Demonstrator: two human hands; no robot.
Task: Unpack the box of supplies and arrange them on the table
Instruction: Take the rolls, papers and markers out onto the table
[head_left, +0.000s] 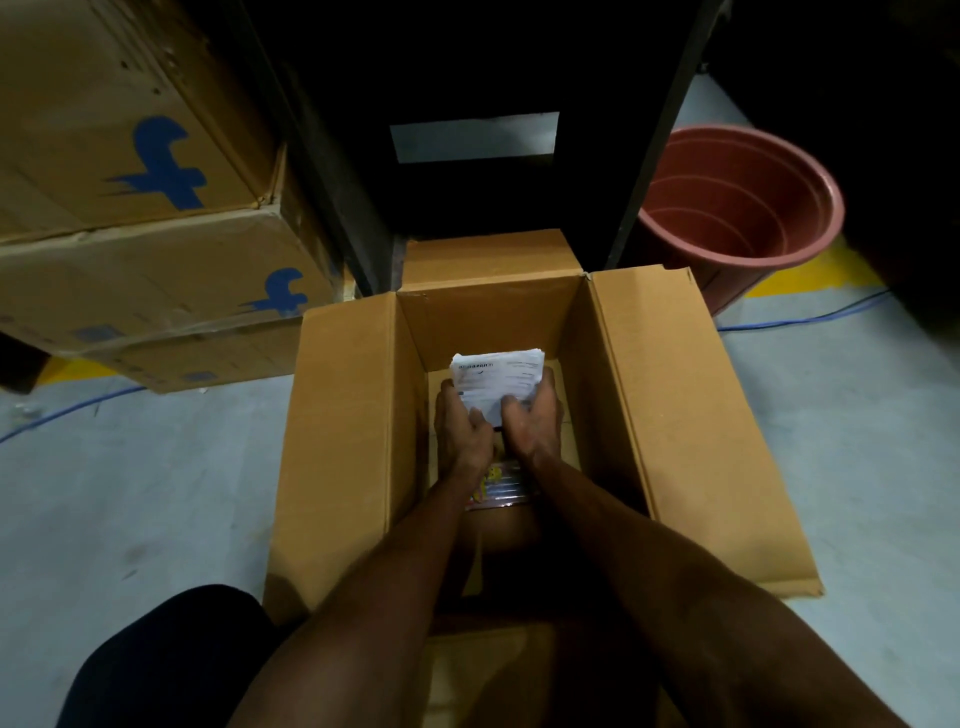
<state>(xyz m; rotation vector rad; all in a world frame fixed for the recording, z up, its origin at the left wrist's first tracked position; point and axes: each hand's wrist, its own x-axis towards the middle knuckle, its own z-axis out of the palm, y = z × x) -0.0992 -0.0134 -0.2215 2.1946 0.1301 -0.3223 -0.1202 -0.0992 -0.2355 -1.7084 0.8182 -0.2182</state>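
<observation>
- White paper stack (496, 382), printed face up, sits deep in the open cardboard box (353, 415), toward the far wall, roughly centred left to right.
- I read its long axis as running left-right across the box, slightly tilted; near edge is hidden under the hands, so I can't confirm its full extent.
- Left hand (462, 431) clamps the stack's near-left corner, fingers curled against its edge. Right hand (535, 421) clamps the near-right side, thumb on top, fingers wrapped round the right edge. Both closed on the stack, not spread.
- The stack lies just ahead of both palms. The hands are equally near it and nearly touching each other at the thumbs.
- From here the exit is straight up: box walls are tall on all sides, so I'd lift vertically before pulling toward me.
- Risk, my guess: loose sheets could fan or slip with the grip only on the near edge.
- Under the wrists lies a colourful packet (496, 483), yellow and red print, still in the box. More unpacking remains.
- Outside: stacked cartons with blue logo (156, 171) to the left, a red bucket (743, 208) to the right, and a blue cable (800, 321) on the floor.
- No table top identifiable in view; dark furniture stands behind the box.
</observation>
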